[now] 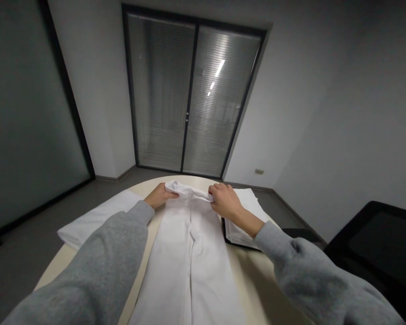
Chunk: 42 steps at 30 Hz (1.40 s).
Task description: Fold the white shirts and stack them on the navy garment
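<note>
Head view, lower centre: fingers of the left hand (159,196) and right hand (225,198) pinch a white garment (169,257) by its far edge; spread lengthwise, apparently not fully smoothed.

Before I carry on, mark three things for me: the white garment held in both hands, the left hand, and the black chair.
White garment (205,255): head view, on the spread cloth below the held edge.
Left hand (158,196): head view, on its back.
Black chair (385,243): head view, on the backrest.
</note>
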### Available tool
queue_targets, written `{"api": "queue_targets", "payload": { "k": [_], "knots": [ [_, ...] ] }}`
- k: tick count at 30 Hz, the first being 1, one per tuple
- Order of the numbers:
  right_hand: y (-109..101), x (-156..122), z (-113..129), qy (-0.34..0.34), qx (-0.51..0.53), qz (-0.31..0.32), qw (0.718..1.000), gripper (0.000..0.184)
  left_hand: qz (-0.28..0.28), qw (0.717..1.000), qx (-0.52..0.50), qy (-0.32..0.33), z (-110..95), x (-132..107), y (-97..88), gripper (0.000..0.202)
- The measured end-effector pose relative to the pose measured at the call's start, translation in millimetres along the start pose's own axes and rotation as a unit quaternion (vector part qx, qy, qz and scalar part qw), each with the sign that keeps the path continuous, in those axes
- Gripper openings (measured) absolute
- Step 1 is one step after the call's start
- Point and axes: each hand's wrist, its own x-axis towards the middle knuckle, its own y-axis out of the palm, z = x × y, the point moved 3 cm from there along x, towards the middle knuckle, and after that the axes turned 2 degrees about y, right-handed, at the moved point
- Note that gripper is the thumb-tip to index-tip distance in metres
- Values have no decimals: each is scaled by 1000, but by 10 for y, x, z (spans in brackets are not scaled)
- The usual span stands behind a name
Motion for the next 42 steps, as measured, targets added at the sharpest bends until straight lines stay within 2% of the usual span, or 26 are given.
{"api": "queue_targets", "payload": {
  "k": [3,7,9,13,16,18,19,21,24,26,28,31,33,35,37,39,40,42],
  "knots": [
    [-136,-315,122,-20,-4,-13,1000,23,23,998,50,23,-233,-318,9,24],
    [-301,-714,260,-36,2,-18,999,19,39,980,169,97,-545,-838,59,23],
    [-379,-916,335,-45,10,-17,999,20,24,970,210,116,-716,-1124,100,25],
    [-536,-1272,452,-55,32,-24,998,28,-22,962,251,109,-1056,-1636,201,28],
    [-641,-1413,485,-56,48,-42,996,31,-60,956,253,134,-1207,-1822,255,25],
    [-697,-1405,491,-41,47,-63,996,30,-90,957,235,142,-1213,-1750,251,25],
    [-721,-1371,497,-28,46,-80,995,29,-104,959,226,139,-1193,-1639,235,27],
    [-759,-1268,528,5,43,-137,990,30,-130,958,229,117,-1130,-1278,180,32],
    [-724,-1134,675,37,33,-211,976,44,-163,935,311,56,-1025,-556,76,34],
    [-579,-1118,838,21,31,-194,980,50,-172,927,333,27,-946,-152,37,35],
    [-327,-1189,998,-16,47,-128,991,52,-177,921,348,10,-830,56,53,38],
    [141,-1403,1113,-51,105,-11,993,68,-142,917,372,27,-559,-17,219,51],
    [420,-1536,1113,-60,139,69,986,76,-64,919,384,62,-342,-221,411,55],
    [599,-1617,1092,-62,163,122,977,80,38,917,385,97,-136,-437,615,54],
    [667,-1649,1082,-64,176,137,973,82,143,898,403,106,47,-583,787,56],
    [661,-1665,1096,-69,182,130,972,83,212,871,435,85,201,-620,902,59],
    [646,-1676,1108,-69,185,127,972,84,228,861,450,69,262,-603,940,60],
    [616,-1704,1135,-66,190,124,972,85,221,854,469,40,349,-531,988,62]
  ]
}}
